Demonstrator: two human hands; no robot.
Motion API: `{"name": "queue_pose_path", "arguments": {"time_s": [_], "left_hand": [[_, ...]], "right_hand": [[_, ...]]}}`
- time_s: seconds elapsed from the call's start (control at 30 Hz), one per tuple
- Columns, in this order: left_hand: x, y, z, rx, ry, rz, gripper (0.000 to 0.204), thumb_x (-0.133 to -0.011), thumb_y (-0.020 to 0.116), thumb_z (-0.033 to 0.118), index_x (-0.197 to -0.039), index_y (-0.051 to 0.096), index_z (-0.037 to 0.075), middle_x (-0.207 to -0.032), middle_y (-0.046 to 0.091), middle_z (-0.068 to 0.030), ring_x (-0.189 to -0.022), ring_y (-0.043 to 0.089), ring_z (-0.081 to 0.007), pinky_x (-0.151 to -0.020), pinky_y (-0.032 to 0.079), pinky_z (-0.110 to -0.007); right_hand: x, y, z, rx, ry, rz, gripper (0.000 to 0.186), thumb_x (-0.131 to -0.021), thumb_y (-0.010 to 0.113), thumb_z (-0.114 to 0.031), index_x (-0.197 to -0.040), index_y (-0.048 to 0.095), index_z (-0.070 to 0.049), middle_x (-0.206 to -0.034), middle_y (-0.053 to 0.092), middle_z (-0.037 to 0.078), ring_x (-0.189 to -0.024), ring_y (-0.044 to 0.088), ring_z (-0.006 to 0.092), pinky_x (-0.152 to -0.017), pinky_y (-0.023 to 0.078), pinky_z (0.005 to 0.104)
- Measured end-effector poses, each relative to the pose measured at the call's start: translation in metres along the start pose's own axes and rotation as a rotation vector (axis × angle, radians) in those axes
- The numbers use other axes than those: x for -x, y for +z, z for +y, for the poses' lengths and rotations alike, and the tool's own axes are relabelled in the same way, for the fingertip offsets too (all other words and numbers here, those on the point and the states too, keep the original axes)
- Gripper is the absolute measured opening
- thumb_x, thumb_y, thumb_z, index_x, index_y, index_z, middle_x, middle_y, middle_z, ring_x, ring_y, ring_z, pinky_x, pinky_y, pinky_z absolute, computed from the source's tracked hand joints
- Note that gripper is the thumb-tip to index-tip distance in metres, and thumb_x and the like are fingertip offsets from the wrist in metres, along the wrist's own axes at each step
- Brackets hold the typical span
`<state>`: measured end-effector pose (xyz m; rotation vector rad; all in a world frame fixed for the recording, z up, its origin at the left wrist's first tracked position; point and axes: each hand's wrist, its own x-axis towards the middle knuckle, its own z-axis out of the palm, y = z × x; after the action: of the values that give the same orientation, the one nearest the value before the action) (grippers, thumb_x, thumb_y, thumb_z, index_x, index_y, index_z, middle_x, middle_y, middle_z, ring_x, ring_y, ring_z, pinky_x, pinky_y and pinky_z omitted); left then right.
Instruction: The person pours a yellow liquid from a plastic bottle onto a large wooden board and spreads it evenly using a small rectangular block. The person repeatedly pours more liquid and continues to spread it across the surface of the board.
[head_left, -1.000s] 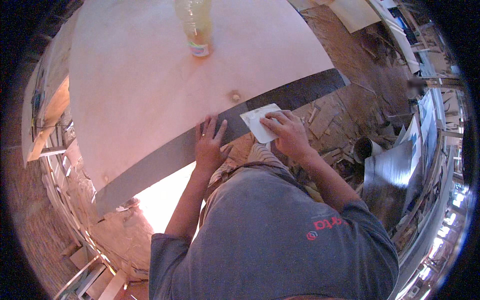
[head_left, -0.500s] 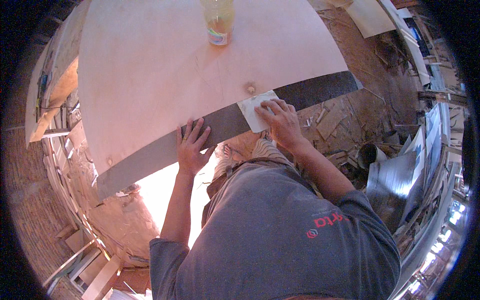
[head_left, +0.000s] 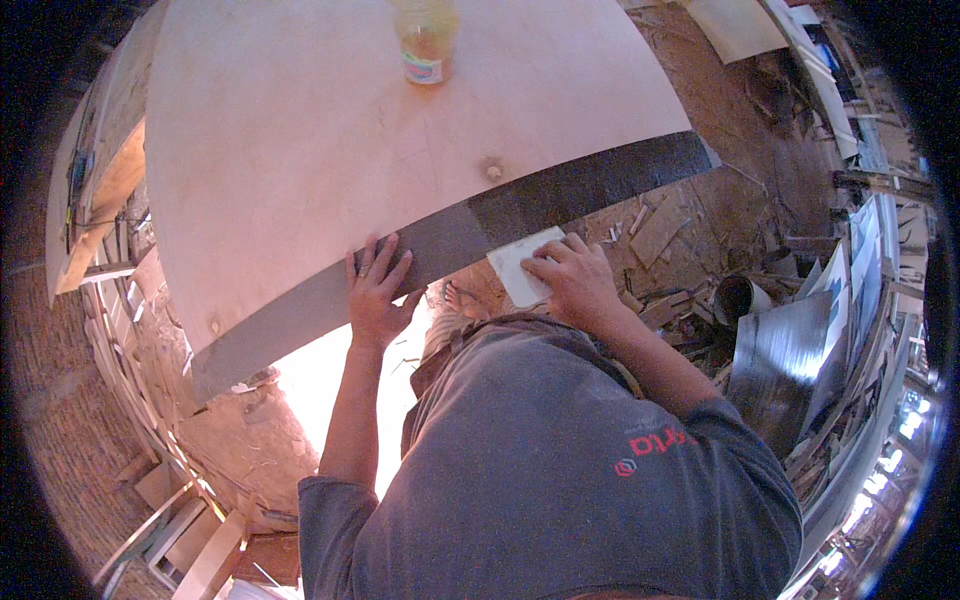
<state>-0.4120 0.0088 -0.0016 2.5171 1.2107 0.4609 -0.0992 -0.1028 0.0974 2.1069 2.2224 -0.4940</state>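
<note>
The right hand (head_left: 580, 285) is closed on a white card (head_left: 525, 268), fingers bent over its right side. The card is at the near edge of a dark strip (head_left: 590, 180); whether they touch, I cannot tell. The left hand (head_left: 378, 295) is open, its spread fingers resting on the strip's duller left part; the right part is blacker and glossier. Beyond the strip lies the pale board (head_left: 300, 150), with a bottle (head_left: 424, 48) standing on it.
</note>
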Motion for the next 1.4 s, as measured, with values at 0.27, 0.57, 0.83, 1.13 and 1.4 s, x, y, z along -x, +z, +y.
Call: {"name": "queue_pose_path", "arguments": {"time_s": [0.27,0.57,0.83,1.13,1.4], "left_hand": [[0.002,0.002,-0.003,0.035,0.010,0.013,0.060,-0.074,0.090,0.033,-0.128,0.072,0.015,-0.158,0.050,-0.0064,-0.154,0.034,-0.0338,-0.127,0.016,-0.061],[-0.002,-0.001,0.000,0.019,-0.003,-0.002,0.067,-0.069,0.093,0.030,-0.131,0.070,0.021,-0.158,0.051,-0.0057,-0.153,0.036,-0.0346,-0.127,0.016,-0.061],[-0.001,0.004,-0.006,0.002,-0.013,0.006,0.065,-0.068,0.093,0.029,-0.128,0.071,0.021,-0.158,0.052,-0.0058,-0.152,0.037,-0.0373,-0.125,0.018,-0.063],[0.004,0.001,-0.013,0.032,0.027,-0.005,0.066,-0.069,0.090,0.032,-0.131,0.071,0.019,-0.159,0.050,-0.0071,-0.152,0.037,-0.0379,-0.125,0.019,-0.063],[-0.005,-0.015,-0.019,0.089,0.108,-0.215,0.076,-0.077,0.084,0.030,-0.147,0.058,0.017,-0.168,0.034,-0.0105,-0.157,0.025,-0.0372,-0.125,0.015,-0.064]], "right_hand": [[0.005,-0.029,0.050,-0.245,0.025,0.276,0.061,-0.067,0.070,0.007,-0.125,0.071,-0.014,-0.128,0.066,0.006,-0.123,0.058,0.0349,-0.102,0.050,0.0475],[-0.007,0.018,0.122,0.035,-0.049,0.395,0.060,-0.070,0.070,0.002,-0.127,0.071,-0.017,-0.129,0.065,0.006,-0.121,0.059,0.0337,-0.100,0.051,0.0453],[-0.004,-0.040,0.147,0.080,0.301,0.434,0.044,-0.083,0.067,-0.004,-0.124,0.073,-0.016,-0.119,0.071,0.008,-0.109,0.066,0.0317,-0.093,0.056,0.0458],[-0.043,-0.022,0.094,0.140,0.370,0.193,0.034,-0.088,0.067,-0.012,-0.121,0.075,-0.018,-0.105,0.073,0.005,-0.098,0.068,0.0305,-0.084,0.058,0.0457],[-0.007,-0.010,-0.020,0.071,0.205,-0.007,0.040,-0.085,0.069,-0.011,-0.123,0.075,-0.022,-0.111,0.075,0.003,-0.102,0.068,0.0278,-0.082,0.058,0.0423]]}}
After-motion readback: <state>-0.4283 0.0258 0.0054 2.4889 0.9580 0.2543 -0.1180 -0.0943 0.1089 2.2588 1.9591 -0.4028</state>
